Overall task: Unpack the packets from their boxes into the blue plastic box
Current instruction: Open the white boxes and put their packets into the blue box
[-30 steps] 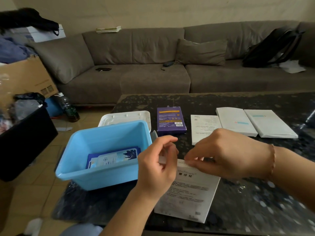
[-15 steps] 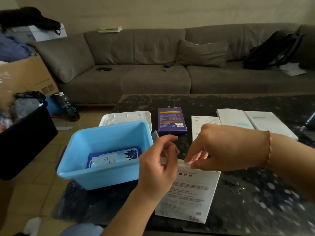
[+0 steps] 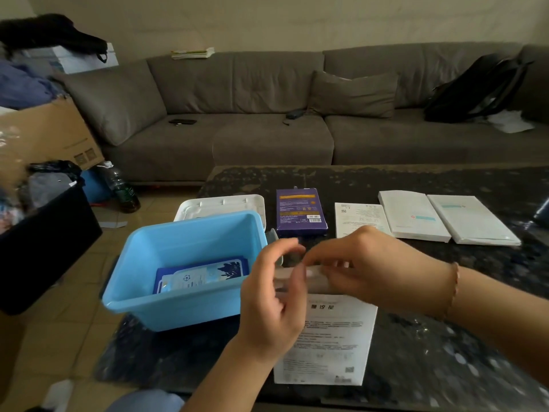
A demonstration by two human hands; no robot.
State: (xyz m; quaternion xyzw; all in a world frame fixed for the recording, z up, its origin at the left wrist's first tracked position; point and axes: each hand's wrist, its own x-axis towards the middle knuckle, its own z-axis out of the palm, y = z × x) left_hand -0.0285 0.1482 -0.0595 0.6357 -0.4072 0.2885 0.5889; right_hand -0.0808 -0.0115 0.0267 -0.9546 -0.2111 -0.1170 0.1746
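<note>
The far end flap of a flat white printed cardboard box (image 3: pixel 325 337) is being worked open on the dark speckled table (image 3: pixel 445 352).
It is being pinched, blurred, by the left hand (image 3: pixel 273 295) and right hand (image 3: pixel 365 263); the box should be held steady so packets are slid cleanly into the blue plastic box (image 3: pixel 184 269) just beside.

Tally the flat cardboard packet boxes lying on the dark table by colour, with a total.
White flat cardboard boxes: 4 (near one under the hands, one by the purple box, two side by side at far right)
Purple flat cardboard box: 1
Total: 5
</note>
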